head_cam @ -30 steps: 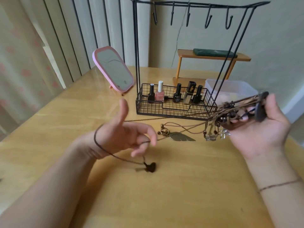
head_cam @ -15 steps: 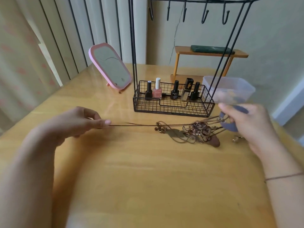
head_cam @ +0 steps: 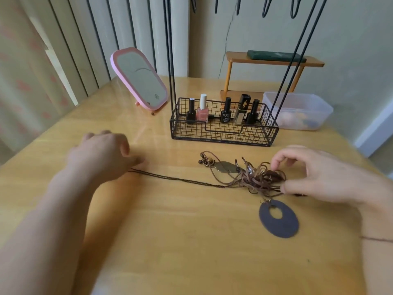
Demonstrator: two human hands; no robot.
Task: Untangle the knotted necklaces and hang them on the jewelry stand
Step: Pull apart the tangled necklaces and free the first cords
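Note:
The knotted necklaces (head_cam: 255, 177) lie as a heap of brown cords on the wooden table (head_cam: 170, 241), in front of the black wire jewelry stand (head_cam: 223, 133). Its hooks (head_cam: 265, 9) are bare. A thin chain (head_cam: 180, 179) runs left from the heap to my left hand (head_cam: 102, 154), which is blurred; its grip on the chain's end is unclear. My right hand (head_cam: 319, 177) pinches cords at the heap's right side between thumb and fingers. A dark oval pendant (head_cam: 278, 220) and a leaf pendant (head_cam: 226, 167) rest on the table.
The stand's basket holds several nail polish bottles (head_cam: 202, 111). A pink mirror (head_cam: 140, 79) leans at the back left. Back right stand a clear plastic box (head_cam: 297, 109) and a small wooden shelf (head_cam: 274, 60). The wall and curtain are behind.
The chain, taut before, now lies slack on the table. My right hand let go of the oval pendant, which lies flat nearer me, and moved onto the heap.

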